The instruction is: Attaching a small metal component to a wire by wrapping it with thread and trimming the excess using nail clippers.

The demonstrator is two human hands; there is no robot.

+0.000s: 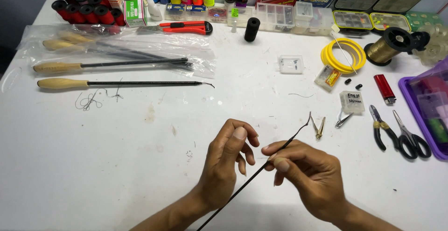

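Right hand (305, 175): pinching a thin black rod (261, 168) between thumb and forefinger, the other fingers curling under it.
Left hand (228, 158): hovering just beside the rod at 9 o'clock of the right hand, thumb and forefinger nearly pressing together; whether they are touching the rod or holding anything cannot be told.
Rod: running diagonally from the bottom edge at 6 o'clock up toward 1 o'clock, passing between the two hands; its fine curved tip (309, 115) is rising clear of the table (116, 165).
Brass clip (319, 127): lying just beside the rod tip, at 3 o'clock of it.
Pliers (380, 128): lying at 3 o'clock of the hands, well apart, with scissors (410, 135) just beside them.
Lighter (384, 87): red, lying at 2 o'clock, above the pliers.
Yellow coil (343, 56): resting at 1 o'clock, near a gold spool (389, 46).
Handled rods (112, 84): two with pale handles lying level at 10 o'clock, more inside a clear bag (116, 44) above them.
Cutter (184, 27): red, lying at 11 o'clock near the far edge.
Thread spools (86, 7): red and black, crowding the 10 o'clock corner.
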